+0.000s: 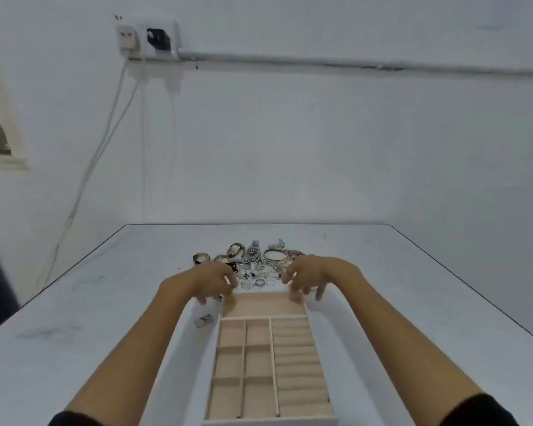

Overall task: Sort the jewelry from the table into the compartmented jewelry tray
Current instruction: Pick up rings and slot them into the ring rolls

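- Our guess is this is right at the start: the jewelry tray [265, 305] sits near-centre on the table [74, 333] and every compartment we can see looks bare.
- The jewelry pile [259, 265] lies just beyond the tray's far end, so each piece only needs a short hop. That's probably why the tray is parked lengthwise under both arms.
- The left hand [216, 281] hangs over the tray's far-left corner and the right hand [308, 278] over the far-right one. Both have fingers loosely curled down and spread, with nothing pinched that we can make out. It's blurry, so we can't tell if the fingertips touch the rim.
- The rings [260, 281] lie nearest, right between the hands. The ribbed rolls on the tray's right side look meant for them.
- The watch [253, 252] and bangle [275, 255] sit further back and likely suit the long far compartment.
- One small metallic bit [204, 321] lies alone, just left of the tray. It's easy to overlook.
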